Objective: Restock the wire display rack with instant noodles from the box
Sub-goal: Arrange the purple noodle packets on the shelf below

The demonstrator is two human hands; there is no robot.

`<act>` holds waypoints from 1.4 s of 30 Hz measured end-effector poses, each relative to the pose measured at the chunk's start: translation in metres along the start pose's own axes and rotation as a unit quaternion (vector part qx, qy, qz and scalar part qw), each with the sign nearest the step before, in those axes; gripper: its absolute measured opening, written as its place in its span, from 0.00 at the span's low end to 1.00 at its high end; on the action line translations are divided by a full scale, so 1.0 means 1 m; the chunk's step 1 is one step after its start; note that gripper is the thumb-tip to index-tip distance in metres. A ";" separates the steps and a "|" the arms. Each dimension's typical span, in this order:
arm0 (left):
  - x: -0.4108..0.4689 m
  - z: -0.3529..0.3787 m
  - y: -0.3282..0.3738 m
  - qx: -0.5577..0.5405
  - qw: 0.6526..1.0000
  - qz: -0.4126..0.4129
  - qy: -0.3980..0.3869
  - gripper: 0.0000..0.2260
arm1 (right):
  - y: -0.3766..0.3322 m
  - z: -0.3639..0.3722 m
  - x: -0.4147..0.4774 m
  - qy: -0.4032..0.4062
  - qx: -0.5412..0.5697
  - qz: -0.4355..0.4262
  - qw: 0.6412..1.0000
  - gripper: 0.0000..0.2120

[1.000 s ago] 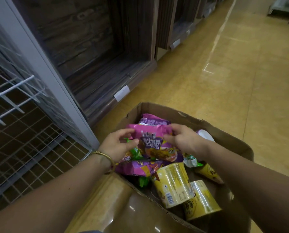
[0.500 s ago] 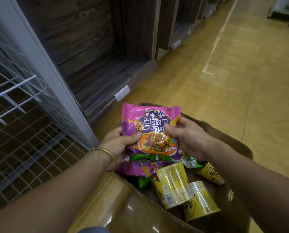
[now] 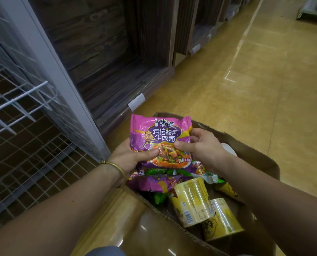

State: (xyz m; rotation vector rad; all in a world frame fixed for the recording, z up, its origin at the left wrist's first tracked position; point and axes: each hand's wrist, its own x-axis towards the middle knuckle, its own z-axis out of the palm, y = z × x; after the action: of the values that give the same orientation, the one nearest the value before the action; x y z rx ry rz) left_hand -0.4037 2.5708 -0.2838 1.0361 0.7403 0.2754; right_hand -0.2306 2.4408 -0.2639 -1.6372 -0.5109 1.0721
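Now both my hands grip one purple noodle packet [image 3: 161,139], held upright just above the cardboard box [image 3: 255,156]. My left hand [image 3: 130,159] holds its lower left edge, thumb curled across the front. My right hand [image 3: 202,148] pinches its right side, thumb on the print. Below it in the box lie another purple packet [image 3: 150,183], green packets [image 3: 159,170] and, at 5 o'clock, two yellow cup noodles [image 3: 191,200] on their sides. The white wire rack [image 3: 24,126] stands at 9 o'clock from the box.
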 end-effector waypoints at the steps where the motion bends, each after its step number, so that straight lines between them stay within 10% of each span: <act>1: -0.001 -0.001 0.000 0.001 1.000 0.001 0.006 0.26 | 0.000 0.001 0.000 -0.004 -0.006 -0.003 1.000 0.19; 13: 0.003 -0.014 0.000 -0.064 0.993 0.035 0.095 0.19 | 0.030 -0.006 -0.004 -0.021 -0.343 0.001 0.939 0.11; 24: 0.003 -0.023 -0.008 -0.057 0.994 0.011 0.093 0.28 | 0.060 0.037 0.004 -0.212 -0.577 0.014 0.789 0.43; 33: 0.000 -0.029 -0.007 -0.083 0.990 0.013 0.116 0.22 | 0.058 0.023 0.017 -0.082 -0.433 0.018 0.897 0.16; 42: 0.010 -0.030 0.001 -0.110 0.980 0.029 0.165 0.14 | 0.045 -0.030 0.017 0.112 -0.178 0.041 0.977 0.12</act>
State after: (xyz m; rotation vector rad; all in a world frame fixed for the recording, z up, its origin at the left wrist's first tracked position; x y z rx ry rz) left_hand -0.4165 2.5969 -0.2965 0.8109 0.9555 0.5779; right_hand -0.2054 2.4223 -0.3113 -2.0810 -0.5088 0.8739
